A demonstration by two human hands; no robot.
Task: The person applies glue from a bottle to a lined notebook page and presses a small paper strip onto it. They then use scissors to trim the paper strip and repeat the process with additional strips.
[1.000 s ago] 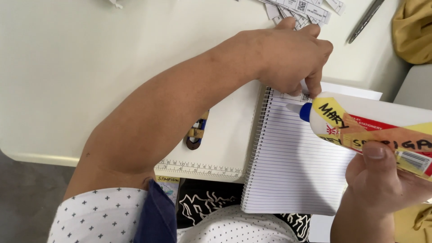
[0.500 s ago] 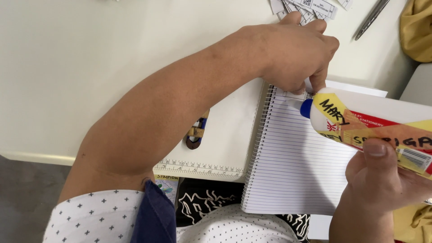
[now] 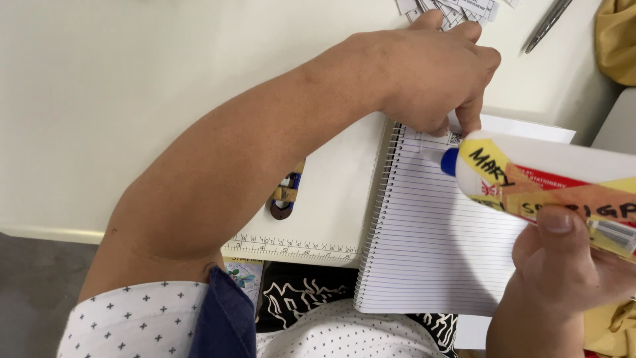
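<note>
Left hand (image 3: 437,73) curled, fingertips (image 3: 469,122) pinching a small paper slip (image 3: 434,140) flat at the top edge of the spiral notebook (image 3: 430,245). Right hand (image 3: 563,278) wrapped firmly around a white glue bottle (image 3: 550,182), blue nozzle (image 3: 449,161) lying just beside the slip. Compared with a second ago, bottle hardly shifted, left hand in the same place. Notebook overhanging the near edge of a cream table (image 3: 132,99), beside a white ruler (image 3: 291,248). More paper cut-outs (image 3: 457,6) and a pen (image 3: 548,25) at the far edge. Left forearm stretched diagonally across the table.
</note>
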